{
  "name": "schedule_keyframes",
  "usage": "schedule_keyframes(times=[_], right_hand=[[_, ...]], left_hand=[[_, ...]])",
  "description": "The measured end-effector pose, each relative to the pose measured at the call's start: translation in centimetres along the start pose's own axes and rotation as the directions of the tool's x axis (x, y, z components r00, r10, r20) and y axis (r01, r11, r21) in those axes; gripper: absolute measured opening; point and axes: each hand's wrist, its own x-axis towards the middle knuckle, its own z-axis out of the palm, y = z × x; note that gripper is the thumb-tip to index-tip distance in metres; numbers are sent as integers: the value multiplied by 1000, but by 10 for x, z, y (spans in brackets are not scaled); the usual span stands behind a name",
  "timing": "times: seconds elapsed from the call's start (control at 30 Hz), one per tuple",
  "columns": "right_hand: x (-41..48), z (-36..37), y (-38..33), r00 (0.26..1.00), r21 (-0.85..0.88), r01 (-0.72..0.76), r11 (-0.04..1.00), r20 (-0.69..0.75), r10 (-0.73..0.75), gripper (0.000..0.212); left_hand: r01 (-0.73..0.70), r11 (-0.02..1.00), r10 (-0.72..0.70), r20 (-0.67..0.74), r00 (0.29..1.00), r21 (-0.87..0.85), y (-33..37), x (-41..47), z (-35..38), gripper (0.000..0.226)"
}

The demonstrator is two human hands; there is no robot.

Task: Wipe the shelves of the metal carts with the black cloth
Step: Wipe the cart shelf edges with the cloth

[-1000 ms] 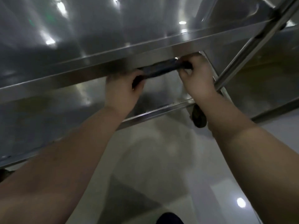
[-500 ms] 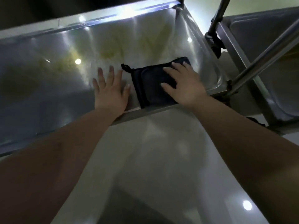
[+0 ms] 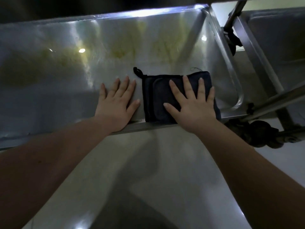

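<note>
Dim shot, pale glossy floor [image 3: 148, 171] below; a shiny stainless-steel cart shelf [image 3: 57, 76] with a raised rim fills the upper half. Yellowish smears [image 3: 120, 52] run across the shelf toward its far edge, with light glints on the metal. Folded rectangular black cloth [image 3: 155, 100] lies flat near the shelf's near-right corner, its near end at the near edge, a small hanging loop [image 3: 137, 71] sticking out of its far-left corner. Right hand [image 3: 193, 109] is flat on the cloth, fingers straight and spread, palm down, gripping nothing. Left hand [image 3: 115, 104] is flat on bare metal just beside the cloth's left edge, fingers straight and close together, holding nothing; thumb almost at the cloth, contact hard to tell. Its heel sits on the near rim. Past the shelf's right edge: a second steel cart shelf [image 3: 277, 33], a round metal upright pole [image 3: 234, 14], a slanted metal bar [image 3: 277, 100]. Dark lump by the near-right corner is probably a caster wheel [image 3: 257, 134], blurred.
</note>
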Motion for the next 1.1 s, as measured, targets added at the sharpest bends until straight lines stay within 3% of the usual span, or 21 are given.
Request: schedule_keyframes(times=[0.2, 0.47, 0.7, 1.1], right_hand=[[1, -3, -8, 999, 21, -8, 1000, 39, 7, 65], [33, -10, -2, 998, 9, 55, 998, -13, -54, 62], [117, -27, -12, 995, 54, -69, 996, -69, 72, 63], [16, 2, -18, 988, -14, 139, 990, -73, -140, 62]], left_hand=[[3, 1000, -4, 27, 1000, 21, -2, -4, -1, 69], [15, 1000, -15, 15, 1000, 20, 0, -7, 0, 69], [21, 1000, -21, -4, 1000, -16, 0, -7, 2, 70], [150, 988, -154, -100, 983, -44, -3, 24, -3, 58]])
